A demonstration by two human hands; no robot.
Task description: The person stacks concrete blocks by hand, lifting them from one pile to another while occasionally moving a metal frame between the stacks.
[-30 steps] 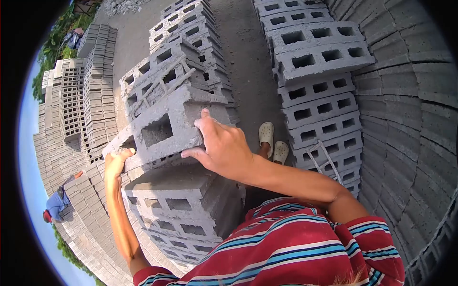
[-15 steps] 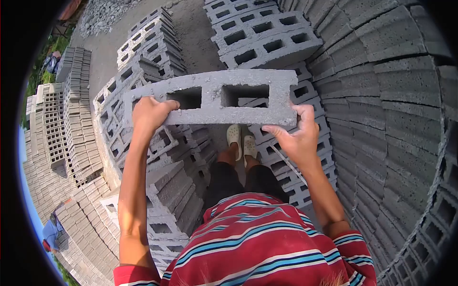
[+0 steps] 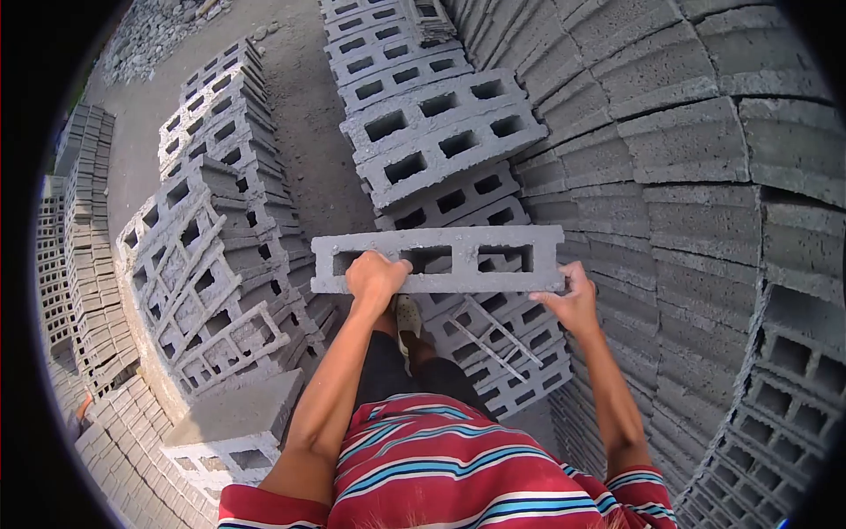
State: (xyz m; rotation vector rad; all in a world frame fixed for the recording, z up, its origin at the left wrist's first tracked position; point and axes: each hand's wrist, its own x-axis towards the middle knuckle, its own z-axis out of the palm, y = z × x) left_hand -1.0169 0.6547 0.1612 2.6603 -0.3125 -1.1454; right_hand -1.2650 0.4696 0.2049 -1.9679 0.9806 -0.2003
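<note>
A grey hollow concrete block [image 3: 464,258] is held up level in front of my body, its openings facing me. My left hand [image 3: 377,275] grips it near the left end, with fingers in the left opening and thumb at the middle one. At the right end, my right hand [image 3: 571,298] holds the block's lower corner between thumb and fingers. Below and beyond the block lies a row of similar hollow blocks [image 3: 552,360], with a thin light frame [image 3: 495,333] resting on them. The undersides of my fingers are partly hidden.
A tall wall of stacked blocks [image 3: 696,150] rises close on my right. Another block stack [image 3: 198,256], with thin frames on top, stands to my left. More blocks [image 3: 441,128] are piled ahead. A gravel heap [image 3: 159,40] lies at the far left. My shoe [image 3: 407,322] shows below the block.
The block has moved lower and farther from my body, still in both hands. My view has shifted, showing more of the piles ahead, and my feet have changed position.
</note>
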